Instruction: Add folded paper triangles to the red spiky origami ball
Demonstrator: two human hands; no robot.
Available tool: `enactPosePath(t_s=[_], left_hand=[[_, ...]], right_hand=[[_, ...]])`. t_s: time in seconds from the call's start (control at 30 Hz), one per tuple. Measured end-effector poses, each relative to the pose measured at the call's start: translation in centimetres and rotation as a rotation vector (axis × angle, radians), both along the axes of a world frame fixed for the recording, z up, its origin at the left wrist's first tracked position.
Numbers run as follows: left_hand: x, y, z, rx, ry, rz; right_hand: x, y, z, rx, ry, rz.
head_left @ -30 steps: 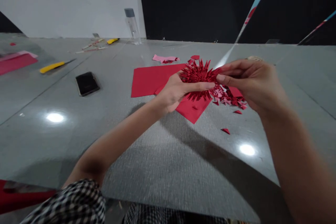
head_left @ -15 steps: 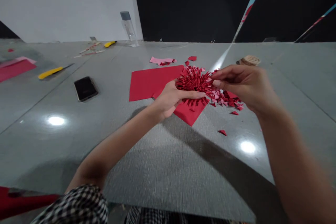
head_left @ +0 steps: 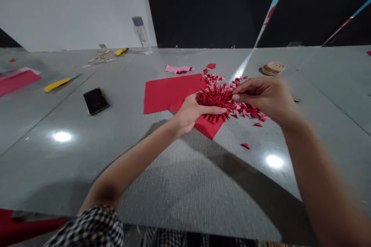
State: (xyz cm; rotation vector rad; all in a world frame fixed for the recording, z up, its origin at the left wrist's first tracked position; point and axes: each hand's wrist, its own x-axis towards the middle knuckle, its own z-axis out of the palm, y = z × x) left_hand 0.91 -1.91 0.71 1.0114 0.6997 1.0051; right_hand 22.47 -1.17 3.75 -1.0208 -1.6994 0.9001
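A round, spiky red model of folded paper pieces [head_left: 213, 98] is held up by my left hand [head_left: 191, 114], whose thumb lies across its near side. At the model's right edge, my right hand [head_left: 263, 98] pinches thumb and forefinger together. Whether a small paper piece is between those fingertips cannot be made out. Loose red and pink folded triangles [head_left: 248, 112] lie heaped behind and to the right of the model. Under and left of it are red paper sheets [head_left: 166, 94]. One single red triangle [head_left: 245, 146] rests nearer to me.
A phone [head_left: 96, 101] and a yellow craft knife [head_left: 58, 84] lie to the left. Farther back are another yellow knife [head_left: 121, 51] and a clear bottle [head_left: 142, 34] by the wall. Round wooden discs [head_left: 274, 68] sit at the back right; pink paper [head_left: 177, 69] lies behind the red sheet.
My right hand has shifted slightly down and left against the model's right edge. The model has tipped or lowered a little, showing more loose triangles behind it. My left hand keeps its hold.
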Motion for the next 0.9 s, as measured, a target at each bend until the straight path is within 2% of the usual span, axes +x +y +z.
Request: enactPosePath(t_s=[0.2, 0.4, 0.63, 0.9], left_hand=[[-0.2, -0.6, 0.1, -0.017, 0.040, -0.058], [0.0, -1.1, 0.3, -0.003, 0.034, -0.075], [0.2, -1.8, 0.7, 0.031, 0.038, -0.047], [0.4, -1.7, 0.5, 0.034, 0.036, -0.038]], right_hand=[[0.9, 0.3, 0.3, -0.064, -0.049, 0.135], [1.0, -0.2, 1.1, -0.011, -0.076, 0.200], [0.0, -0.7, 0.4, 0.165, -0.150, 0.052], [-0.8, -0.6, -0.6, 0.247, -0.170, -0.055]])
